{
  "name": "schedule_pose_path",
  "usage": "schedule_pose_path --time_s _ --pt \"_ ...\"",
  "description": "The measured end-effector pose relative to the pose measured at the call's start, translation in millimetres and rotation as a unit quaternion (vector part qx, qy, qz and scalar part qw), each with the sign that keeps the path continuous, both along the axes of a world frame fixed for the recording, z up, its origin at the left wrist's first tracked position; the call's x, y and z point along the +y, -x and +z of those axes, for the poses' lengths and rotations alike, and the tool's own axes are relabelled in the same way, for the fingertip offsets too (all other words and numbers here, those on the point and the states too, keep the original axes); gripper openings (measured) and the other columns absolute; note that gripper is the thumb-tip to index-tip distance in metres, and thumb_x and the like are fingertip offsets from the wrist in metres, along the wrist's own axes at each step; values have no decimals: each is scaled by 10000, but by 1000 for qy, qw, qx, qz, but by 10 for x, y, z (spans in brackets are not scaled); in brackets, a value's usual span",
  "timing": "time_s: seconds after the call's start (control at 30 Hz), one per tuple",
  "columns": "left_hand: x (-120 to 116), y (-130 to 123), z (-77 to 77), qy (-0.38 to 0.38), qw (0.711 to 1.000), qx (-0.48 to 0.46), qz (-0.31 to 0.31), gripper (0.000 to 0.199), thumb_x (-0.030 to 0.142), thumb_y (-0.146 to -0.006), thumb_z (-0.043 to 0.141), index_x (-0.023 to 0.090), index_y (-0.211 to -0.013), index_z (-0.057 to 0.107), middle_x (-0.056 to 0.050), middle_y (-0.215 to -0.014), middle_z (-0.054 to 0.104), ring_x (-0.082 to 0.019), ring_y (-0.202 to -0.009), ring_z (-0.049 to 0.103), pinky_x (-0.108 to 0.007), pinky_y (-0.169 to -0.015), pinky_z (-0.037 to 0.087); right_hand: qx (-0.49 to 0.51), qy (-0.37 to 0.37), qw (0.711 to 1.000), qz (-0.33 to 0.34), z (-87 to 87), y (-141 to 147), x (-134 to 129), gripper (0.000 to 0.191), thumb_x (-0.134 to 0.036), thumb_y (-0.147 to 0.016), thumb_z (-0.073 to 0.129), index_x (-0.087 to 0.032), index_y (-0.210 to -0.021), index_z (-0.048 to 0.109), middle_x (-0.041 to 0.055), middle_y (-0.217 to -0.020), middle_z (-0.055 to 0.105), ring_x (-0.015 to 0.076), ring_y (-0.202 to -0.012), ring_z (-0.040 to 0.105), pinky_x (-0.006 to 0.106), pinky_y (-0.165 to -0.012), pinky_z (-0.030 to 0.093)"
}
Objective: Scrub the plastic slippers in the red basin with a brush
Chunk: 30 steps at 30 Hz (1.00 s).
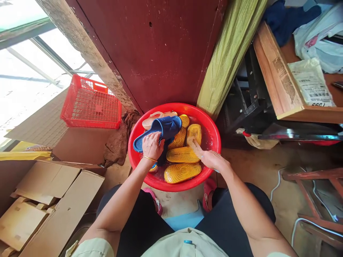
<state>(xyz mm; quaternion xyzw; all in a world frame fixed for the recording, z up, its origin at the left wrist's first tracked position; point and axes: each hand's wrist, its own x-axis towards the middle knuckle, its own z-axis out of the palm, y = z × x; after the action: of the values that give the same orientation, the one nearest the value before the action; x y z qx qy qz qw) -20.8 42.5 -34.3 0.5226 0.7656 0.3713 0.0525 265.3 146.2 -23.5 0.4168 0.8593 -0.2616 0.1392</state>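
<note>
Two hands: both reach forward over the red tub, the forearms slanting inward from either side of the lap.
Left hand: back turned up, fingers curled onto the blue slipper, thumb toward the right; a thin gold bracelet circles the wrist.
Right hand: turned inward, fingers closed around the near end of a brush, which points up and left across the yellow slippers; whether its far end touches one, I cannot tell.
Blue slipper: at the tub's left side, tilted, toe opening toward the far right, above the other footwear (a beige slipper lies just behind it).
Packet on the bench: barcode and printed lines, upside down from here and too small to read surely.
Far rim: close against the maroon panel, with the green curtain just beside it on the right.
Left flank: brown cloth near the rim, cardboard box and red crate farther out.
Right flank: floor shows between the tub and a wooden stool.
</note>
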Motion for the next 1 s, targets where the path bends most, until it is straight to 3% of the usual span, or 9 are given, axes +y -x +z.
schedule_pose_path --time_s 0.13,0.23,0.33,0.43,0.57,0.67,0.8,0.9,1.0 --pt "-113 -265 42 -52 997 -57 -12 451 395 -851 642 185 -1244 572 -169 -1279 584 -357 -1279 483 -483 -1108 336 15 39 999 -32 165 -233 64 473 -327 -985 376 -293 -1437 510 59 -877 760 168 -543 643 252 -554 416" --pt "-143 -550 -119 41 977 -77 -195 432 390 -889 600 214 -1282 564 -141 -1217 618 -295 -1177 577 -410 -1041 434 4 4 997 -72 186 -291 117 526 -270 -971 369 -209 -1490 431 62 -733 734 169 -508 619 243 -535 380" --pt "-80 -727 -419 174 932 5 -316 679 365 -797 714 248 -1422 476 -143 -1463 486 -322 -1342 468 -463 -1137 349 -8 -6 998 -66 142 -249 118 543 -250 -946 403 -159 -1481 434 96 -746 740 193 -550 639 255 -556 388" --pt "18 -709 -681 261 916 59 -297 970 390 -697 801 279 -1534 324 -150 -1599 311 -387 -1434 338 -569 -1170 245 4 28 998 -55 109 -220 101 545 -255 -946 413 -181 -1486 427 86 -782 747 182 -561 643 250 -569 404" --pt "121 -556 -799 268 928 -59 -254 832 500 -784 704 220 -1506 402 -163 -1549 407 -348 -1405 405 -487 -1167 292 17 62 995 -78 116 -280 144 522 -277 -968 401 -209 -1486 424 44 -767 736 144 -473 593 237 -548 413" --pt "184 -477 -737 193 929 -251 -193 657 537 -799 670 204 -1359 585 -131 -1401 586 -301 -1378 456 -408 -1174 303 53 12 991 -120 96 -292 158 504 -290 -990 390 -199 -1483 431 56 -831 750 158 -572 641 244 -628 454" --pt "227 -447 -579 96 871 -470 -110 583 561 -760 709 185 -1204 679 -102 -1149 728 -295 -1251 573 -404 -1085 425 136 -65 977 -148 -55 -68 -68 523 -317 -1007 354 -198 -1515 378 105 -1060 751 213 -848 712 284 -755 507" --pt "218 -460 -506 85 834 -536 -99 585 592 -774 688 160 -1169 684 -98 -1054 749 -287 -1105 651 -394 -977 509 181 -81 976 -92 -203 201 -310 568 -307 -1001 362 -165 -1548 312 145 -1169 722 241 -990 705 314 -836 523" --pt "211 -467 -492 79 830 -542 -105 602 622 -820 618 157 -1201 661 -101 -1040 749 -285 -1056 669 -391 -924 534 159 -69 982 -74 -268 331 -317 576 -281 -992 374 -175 -1555 309 146 -1138 732 250 -982 711 334 -850 533"
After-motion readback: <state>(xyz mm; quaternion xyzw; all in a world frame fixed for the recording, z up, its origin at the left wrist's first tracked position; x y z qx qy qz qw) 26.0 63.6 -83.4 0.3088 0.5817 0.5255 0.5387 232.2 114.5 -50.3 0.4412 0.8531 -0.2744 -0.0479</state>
